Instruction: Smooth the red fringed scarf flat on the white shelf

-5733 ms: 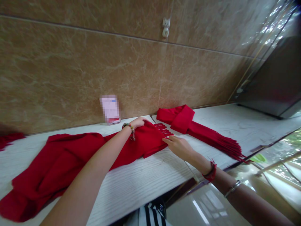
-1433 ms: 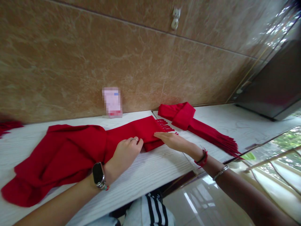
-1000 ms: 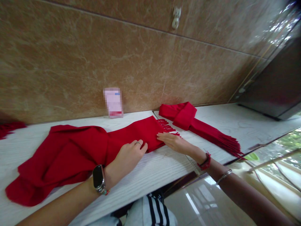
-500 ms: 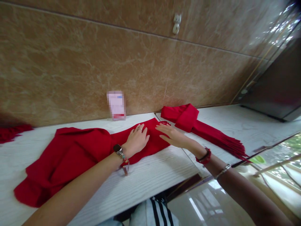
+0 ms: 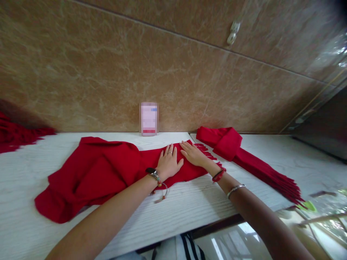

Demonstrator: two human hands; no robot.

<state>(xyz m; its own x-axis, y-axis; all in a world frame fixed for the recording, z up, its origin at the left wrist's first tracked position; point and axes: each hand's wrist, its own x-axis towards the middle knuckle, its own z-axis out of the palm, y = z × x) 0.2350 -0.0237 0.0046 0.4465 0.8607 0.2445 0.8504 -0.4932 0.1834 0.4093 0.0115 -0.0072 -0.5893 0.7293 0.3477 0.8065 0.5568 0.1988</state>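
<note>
A red scarf lies across the white table, bunched in folds on its left part and flatter toward its fringed right end. My left hand rests palm down on the flat part, fingers spread. Beside it, my right hand lies flat near the fringe, fingers stretched out and pointing up-left. Neither hand grips anything. To the right of the hands is a second red scarf, folded over itself, its fringe reaching the table's right edge.
A pale blurred phone-like rectangle leans upright against the brown marbled wall. More red fringed fabric lies at the far left. A small white fitting is on the wall. The white table ends at its front edge.
The view has shifted, so things appear farther right. My right hand has come down flat onto the scarf, closer to my left hand. More of the fringe now shows.
</note>
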